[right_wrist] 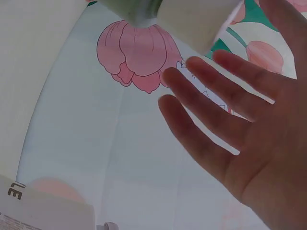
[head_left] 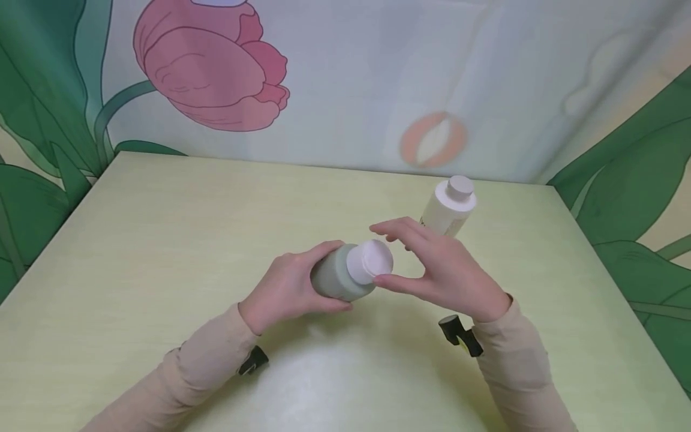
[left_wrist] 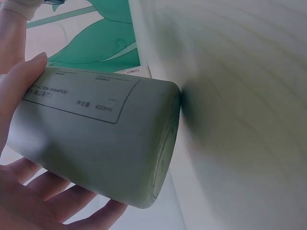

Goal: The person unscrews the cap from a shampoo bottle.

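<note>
left hand [head_left: 286, 285] grips a grey-green bottle [head_left: 333, 279] labelled "action shampoo", "400ml"; right hand [head_left: 448, 270], fingers apart, beside its white cap [head_left: 372, 261]; beyond that hand, a white bottle [head_left: 449, 207] reading "le".

The right hand [right_wrist: 263, 127] spreads its fingers, slightly bent, from the right edge, the tips just beside a smooth white cap [right_wrist: 194, 21] on a cut-off green bottle [right_wrist: 132, 7]. Lower left, a white bottle [right_wrist: 48, 211] bears dark letters. Behind hangs pale fabric [right_wrist: 96, 139] printed with pink tulips [right_wrist: 144, 50].
</note>
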`<act>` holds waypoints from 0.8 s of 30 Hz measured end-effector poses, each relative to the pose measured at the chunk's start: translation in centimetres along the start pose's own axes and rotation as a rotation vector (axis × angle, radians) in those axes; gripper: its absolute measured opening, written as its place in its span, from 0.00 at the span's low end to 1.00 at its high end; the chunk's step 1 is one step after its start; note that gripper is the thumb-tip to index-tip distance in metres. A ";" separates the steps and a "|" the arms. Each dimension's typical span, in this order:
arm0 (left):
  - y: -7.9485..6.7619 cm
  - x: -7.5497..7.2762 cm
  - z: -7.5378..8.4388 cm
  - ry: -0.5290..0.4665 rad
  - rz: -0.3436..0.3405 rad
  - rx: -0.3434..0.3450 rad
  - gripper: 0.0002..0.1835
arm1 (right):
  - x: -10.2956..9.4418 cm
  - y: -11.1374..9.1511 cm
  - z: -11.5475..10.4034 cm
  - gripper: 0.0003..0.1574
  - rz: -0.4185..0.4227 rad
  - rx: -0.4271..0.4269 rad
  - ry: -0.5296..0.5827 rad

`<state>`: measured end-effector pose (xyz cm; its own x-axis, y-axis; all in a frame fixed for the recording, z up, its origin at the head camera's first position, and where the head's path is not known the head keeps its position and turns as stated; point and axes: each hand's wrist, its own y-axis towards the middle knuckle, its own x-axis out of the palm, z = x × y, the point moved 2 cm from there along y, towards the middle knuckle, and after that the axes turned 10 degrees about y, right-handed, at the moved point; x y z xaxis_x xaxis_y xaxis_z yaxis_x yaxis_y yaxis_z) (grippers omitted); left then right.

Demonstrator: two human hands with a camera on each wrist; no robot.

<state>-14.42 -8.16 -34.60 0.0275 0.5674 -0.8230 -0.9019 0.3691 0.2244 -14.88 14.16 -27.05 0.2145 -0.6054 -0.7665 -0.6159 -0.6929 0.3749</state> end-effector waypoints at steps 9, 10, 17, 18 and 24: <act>-0.1 -0.1 0.1 -0.009 -0.011 0.002 0.41 | 0.4 0.3 0.0 0.31 -0.060 -0.100 -0.031; -0.1 -0.1 0.1 -0.009 -0.012 0.003 0.41 | 0.4 0.3 -0.1 0.32 -0.069 -0.106 -0.028; -0.2 -0.1 0.1 -0.009 0.004 0.017 0.41 | 0.8 0.3 -0.1 0.37 -0.044 -0.036 -0.080; -0.2 -0.1 0.1 -0.005 0.007 0.021 0.41 | 0.9 0.3 -0.1 0.35 -0.045 -0.034 -0.090; 0.0 -0.1 0.1 -0.005 -0.008 0.018 0.42 | 1.1 0.5 0.2 0.27 -0.129 -0.099 -0.022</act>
<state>-14.39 -8.17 -34.52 0.0367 0.5683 -0.8220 -0.8938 0.3866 0.2273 -15.10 13.19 -27.79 0.2693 -0.5011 -0.8224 -0.5069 -0.7999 0.3214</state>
